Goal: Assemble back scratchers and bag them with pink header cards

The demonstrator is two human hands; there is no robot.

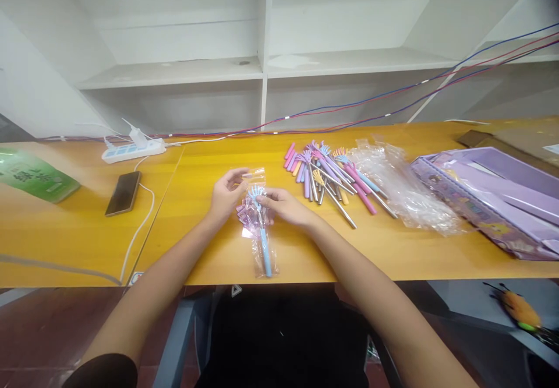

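Observation:
A light-blue back scratcher [265, 251] with a hand-shaped head lies inside a clear plastic bag [257, 267] near the table's front edge. My left hand [227, 193] is at the bag's upper left, its fingers pinched at the open-looking top end. From the right, my right hand [286, 204] grips the bagged back scratcher just below its head, thumb on top. Under and beside the bag, several small pinkish-purple packets or cards [248, 222] show in part. To the right lies a pile of back scratchers [325, 169] in pink, purple, blue and orange, with metal shafts.
Clear plastic bags [406, 193] are heaped right of the pile, beside a purple printed box [484, 201]. On the left are a phone [123, 193], a power strip [133, 150] with white cables and a green package [35, 175]. White shelving [266, 38] stands behind the table.

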